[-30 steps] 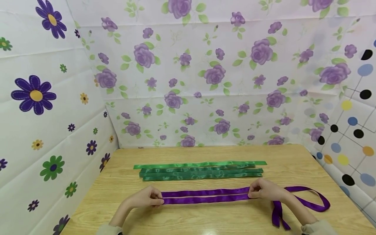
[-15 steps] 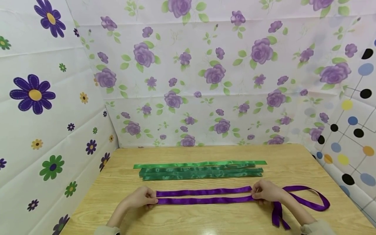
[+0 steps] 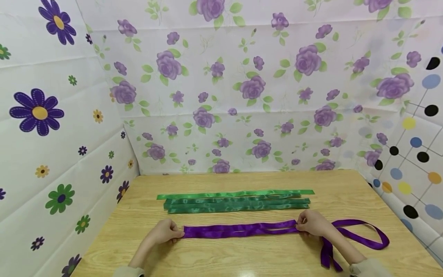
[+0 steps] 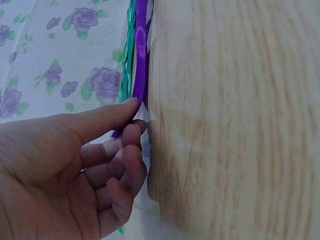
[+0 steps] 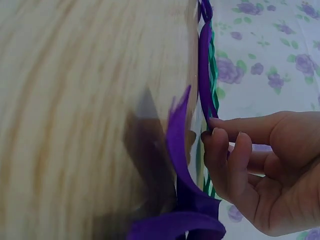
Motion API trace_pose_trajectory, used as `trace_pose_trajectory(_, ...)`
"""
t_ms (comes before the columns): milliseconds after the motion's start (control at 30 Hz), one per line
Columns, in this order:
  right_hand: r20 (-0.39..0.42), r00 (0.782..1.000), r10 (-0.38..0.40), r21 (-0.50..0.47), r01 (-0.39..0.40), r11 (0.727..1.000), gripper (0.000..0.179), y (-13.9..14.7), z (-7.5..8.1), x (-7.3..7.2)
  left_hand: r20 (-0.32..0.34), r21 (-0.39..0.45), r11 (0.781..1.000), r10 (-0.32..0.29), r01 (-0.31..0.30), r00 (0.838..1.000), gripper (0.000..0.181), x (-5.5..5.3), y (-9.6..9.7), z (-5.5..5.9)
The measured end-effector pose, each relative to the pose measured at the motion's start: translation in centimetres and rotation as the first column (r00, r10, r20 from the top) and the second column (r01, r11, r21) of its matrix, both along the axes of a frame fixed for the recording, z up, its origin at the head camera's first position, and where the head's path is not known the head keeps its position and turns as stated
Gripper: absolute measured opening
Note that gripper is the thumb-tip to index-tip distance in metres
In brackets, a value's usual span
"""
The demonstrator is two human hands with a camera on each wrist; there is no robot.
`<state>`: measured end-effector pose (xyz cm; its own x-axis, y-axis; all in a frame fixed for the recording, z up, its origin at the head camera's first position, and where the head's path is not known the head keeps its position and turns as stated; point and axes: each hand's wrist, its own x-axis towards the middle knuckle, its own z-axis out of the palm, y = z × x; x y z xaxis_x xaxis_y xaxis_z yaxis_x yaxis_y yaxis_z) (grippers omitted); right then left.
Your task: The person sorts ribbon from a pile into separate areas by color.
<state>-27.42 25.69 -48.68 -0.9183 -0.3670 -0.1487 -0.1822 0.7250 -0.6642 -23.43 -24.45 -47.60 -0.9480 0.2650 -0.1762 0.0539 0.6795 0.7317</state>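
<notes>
In the head view, two purple ribbon strips lie side by side across the table. My left hand (image 3: pixel 165 231) pinches the left end of the nearer purple ribbon (image 3: pixel 207 234) between thumb and fingers, also seen in the left wrist view. At its right end, my right hand (image 3: pixel 313 224) pinches the same ribbon. The farther purple strip (image 3: pixel 280 224) touches the nearer one on the left; narrow gaps show in the middle and on the right. In the right wrist view, a loose purple ribbon end (image 5: pixel 177 135) curls up near the right hand.
Behind the purple strips lie a bright green ribbon (image 3: pixel 235 193) and several dark green ribbons (image 3: pixel 238 206), roughly parallel. A looped purple ribbon (image 3: pixel 382 239) rests at the right, partly under the right forearm. Patterned cloth (image 3: pixel 214 130) borders the wooden table (image 3: pixel 221 257).
Both hands first shifted outward, pulling the nearer purple ribbon straight. Since then it has moved away from me, up against the farther strip. The green ribbons stayed put.
</notes>
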Motion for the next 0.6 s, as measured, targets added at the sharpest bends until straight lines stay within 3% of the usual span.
trace_pose_trajectory(200,-0.013,0.998,-0.063,0.046,0.064,0.997,0.012,0.4,0.5,0.1,-0.018,-0.063,0.998,0.019,-0.02,1.0,0.033,0.1,-0.1,0.3)
trace_pose_trajectory(400,-0.067,0.992,-0.102,0.092,0.108,0.99,0.011,1.2,1.2,0.5,-0.037,-0.109,0.986,0.12,-0.123,0.992,0.036,0.4,0.0,0.9)
trace_pose_trajectory(600,-0.097,0.99,-0.101,0.091,0.11,0.99,0.012,1.8,2.0,1.0,-0.089,-0.168,0.967,0.178,-0.191,0.98,0.03,0.5,0.4,1.4)
